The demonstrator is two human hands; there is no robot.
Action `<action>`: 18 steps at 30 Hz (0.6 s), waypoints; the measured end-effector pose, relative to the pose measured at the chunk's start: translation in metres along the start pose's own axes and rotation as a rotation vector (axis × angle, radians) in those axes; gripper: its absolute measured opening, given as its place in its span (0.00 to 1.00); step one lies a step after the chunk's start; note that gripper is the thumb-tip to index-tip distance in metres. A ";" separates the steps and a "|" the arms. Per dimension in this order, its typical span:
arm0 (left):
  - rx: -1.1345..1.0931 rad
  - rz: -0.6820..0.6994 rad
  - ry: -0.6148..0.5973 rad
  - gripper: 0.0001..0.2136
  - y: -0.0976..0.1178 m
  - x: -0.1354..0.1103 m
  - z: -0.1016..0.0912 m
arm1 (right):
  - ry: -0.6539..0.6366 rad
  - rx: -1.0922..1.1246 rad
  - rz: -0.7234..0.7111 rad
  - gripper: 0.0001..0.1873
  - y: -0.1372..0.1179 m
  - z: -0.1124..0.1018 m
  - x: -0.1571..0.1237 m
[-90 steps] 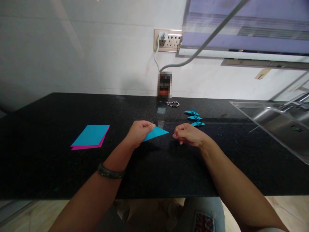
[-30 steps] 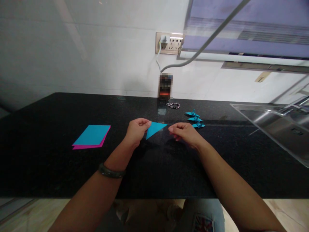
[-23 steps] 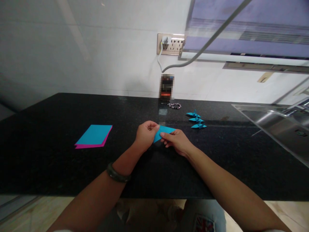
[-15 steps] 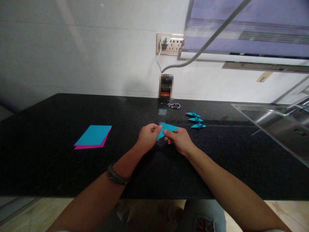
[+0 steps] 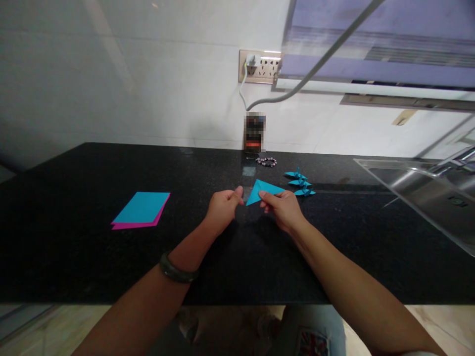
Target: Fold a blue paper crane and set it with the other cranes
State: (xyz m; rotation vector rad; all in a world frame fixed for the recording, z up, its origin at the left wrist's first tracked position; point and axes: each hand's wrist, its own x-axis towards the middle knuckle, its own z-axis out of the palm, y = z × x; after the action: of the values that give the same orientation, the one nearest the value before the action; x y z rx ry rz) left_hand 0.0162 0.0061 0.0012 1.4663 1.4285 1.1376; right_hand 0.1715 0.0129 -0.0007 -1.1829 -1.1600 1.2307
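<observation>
A blue paper folded into a triangle (image 5: 261,189) hangs just above the black counter (image 5: 92,257). My right hand (image 5: 285,210) pinches its lower right edge between thumb and fingers. My left hand (image 5: 221,211) is curled just left of the triangle, thumb raised beside the paper's left corner, with a thin gap between them. A dark bangle (image 5: 177,271) sits on my left wrist.
A stack of blue and pink paper sheets (image 5: 141,208) lies at the left. Three small blue paper cranes (image 5: 300,182) and a bead bracelet (image 5: 266,161) lie behind my hands. A blurred upright object (image 5: 254,132) leans on the wall under a socket (image 5: 260,66). A steel sink (image 5: 426,193) is at the right.
My left hand held the triangle at first. My right hand came in, took hold of it and carried it to the right, and my left hand let go.
</observation>
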 end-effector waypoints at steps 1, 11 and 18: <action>-0.033 -0.010 0.014 0.20 0.000 0.001 -0.001 | -0.011 -0.005 0.020 0.15 -0.001 -0.002 0.001; -0.535 -0.187 -0.208 0.12 -0.002 0.003 -0.001 | -0.335 -0.051 -0.012 0.16 -0.001 0.001 -0.007; -0.840 -0.412 -0.304 0.05 0.006 0.002 -0.003 | -0.351 -0.057 -0.149 0.15 -0.003 0.000 -0.010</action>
State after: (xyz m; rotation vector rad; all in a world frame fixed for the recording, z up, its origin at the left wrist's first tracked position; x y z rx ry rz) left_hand 0.0150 0.0074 0.0082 0.6689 0.8142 1.0063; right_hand 0.1711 0.0033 0.0029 -0.9230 -1.5223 1.3301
